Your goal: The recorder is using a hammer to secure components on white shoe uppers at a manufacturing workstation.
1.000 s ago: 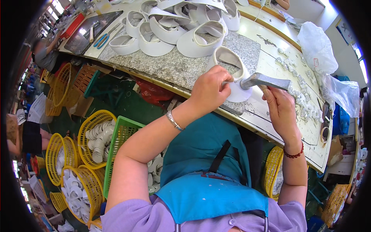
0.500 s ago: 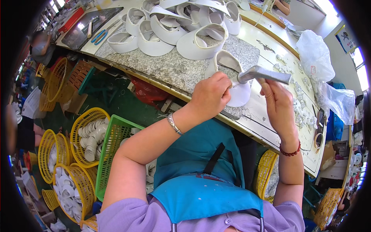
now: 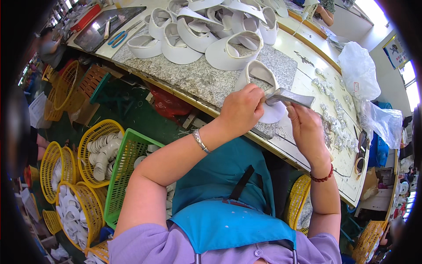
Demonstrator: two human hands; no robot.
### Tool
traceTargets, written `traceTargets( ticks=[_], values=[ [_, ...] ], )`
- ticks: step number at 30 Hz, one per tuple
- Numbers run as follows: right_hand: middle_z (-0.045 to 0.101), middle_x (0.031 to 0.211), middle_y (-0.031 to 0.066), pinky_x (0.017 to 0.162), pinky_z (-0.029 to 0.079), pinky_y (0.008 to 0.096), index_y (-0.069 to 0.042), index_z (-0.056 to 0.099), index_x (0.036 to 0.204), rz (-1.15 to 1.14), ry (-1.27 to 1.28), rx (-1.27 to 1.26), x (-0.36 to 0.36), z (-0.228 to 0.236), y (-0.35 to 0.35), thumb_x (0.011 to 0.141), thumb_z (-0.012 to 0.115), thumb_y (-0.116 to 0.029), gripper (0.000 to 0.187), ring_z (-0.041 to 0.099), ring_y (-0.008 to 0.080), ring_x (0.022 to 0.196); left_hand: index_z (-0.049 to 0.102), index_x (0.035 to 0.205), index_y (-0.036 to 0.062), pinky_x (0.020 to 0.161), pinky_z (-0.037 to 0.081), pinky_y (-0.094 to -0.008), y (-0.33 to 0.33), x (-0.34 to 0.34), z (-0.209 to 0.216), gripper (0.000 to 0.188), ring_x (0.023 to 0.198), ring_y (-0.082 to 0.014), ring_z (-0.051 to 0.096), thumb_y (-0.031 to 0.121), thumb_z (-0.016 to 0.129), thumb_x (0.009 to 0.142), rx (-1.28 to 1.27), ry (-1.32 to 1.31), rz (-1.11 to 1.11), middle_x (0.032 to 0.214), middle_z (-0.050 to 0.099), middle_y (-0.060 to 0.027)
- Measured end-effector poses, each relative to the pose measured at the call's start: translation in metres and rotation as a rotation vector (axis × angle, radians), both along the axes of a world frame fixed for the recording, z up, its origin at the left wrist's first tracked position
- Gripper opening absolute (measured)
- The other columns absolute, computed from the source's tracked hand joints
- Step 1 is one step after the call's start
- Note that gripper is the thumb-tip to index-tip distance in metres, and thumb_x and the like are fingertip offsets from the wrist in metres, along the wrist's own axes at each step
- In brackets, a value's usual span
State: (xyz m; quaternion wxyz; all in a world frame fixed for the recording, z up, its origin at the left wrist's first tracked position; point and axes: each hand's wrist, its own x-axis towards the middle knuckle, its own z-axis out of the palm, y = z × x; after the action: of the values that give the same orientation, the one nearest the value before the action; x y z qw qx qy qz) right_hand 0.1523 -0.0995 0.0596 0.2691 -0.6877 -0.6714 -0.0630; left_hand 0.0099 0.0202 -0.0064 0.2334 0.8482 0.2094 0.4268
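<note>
A white visor (image 3: 271, 114) lies at the near edge of a speckled stone slab (image 3: 149, 70). My left hand (image 3: 241, 108) is closed on its left side, with thumb and fingers pinched where band meets brim; anything small between them is hidden. The handle of a metal hammer (image 3: 293, 97) is in my right hand (image 3: 307, 132), mostly covered by the fingers. Its head reaches left over the visor, with the striking end close beside my left fingertips. Just beyond, a heap of similar white visors (image 3: 233, 53) covers the far part of the slab.
Blue-handled pliers (image 3: 118, 39) lie left of the heap. Small shiny clear pieces (image 3: 338, 119) are scattered on the right of the table, beside a plastic bag (image 3: 359, 72). A green basket (image 3: 125, 176) and yellow baskets (image 3: 90, 207) of white parts stand on the left.
My right hand and the hammer have moved left and slightly down, bringing the hammer's head nearer my left fingers. My left hand keeps its hold. The whole view has shifted a little.
</note>
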Motion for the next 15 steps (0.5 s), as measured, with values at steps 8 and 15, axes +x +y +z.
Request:
traceTargets(
  ticks=[8,15],
  values=[
    [0.064,0.085,0.0157,0.061,0.049,0.0402,-0.003,0.063,0.099,0.087,-0.111,0.03,0.002,-0.004,0.002,0.088,0.057,-0.01,0.014,0.061,0.0344,0.07,0.054,0.078,0.005,0.052,0.044,-0.0346,0.0,0.001,0.0,0.013,0.056,-0.0234,0.055,0.0,0.063,0.07,-0.025,-0.019,0.005,0.077,0.054,-0.0085],
    [0.058,0.073,0.0097,0.057,0.042,0.0296,0.002,0.062,0.104,0.01,0.134,0.059,0.024,0.004,-0.007,0.094,0.051,-0.012,0.02,0.052,0.0183,0.06,0.057,0.082,0.0043,0.054,0.045,-0.0346,0.003,0.0,-0.001,0.013,0.055,-0.0235,0.055,0.002,0.063,0.071,-0.084,0.015,0.016,0.079,0.056,-0.0083]
  ],
)
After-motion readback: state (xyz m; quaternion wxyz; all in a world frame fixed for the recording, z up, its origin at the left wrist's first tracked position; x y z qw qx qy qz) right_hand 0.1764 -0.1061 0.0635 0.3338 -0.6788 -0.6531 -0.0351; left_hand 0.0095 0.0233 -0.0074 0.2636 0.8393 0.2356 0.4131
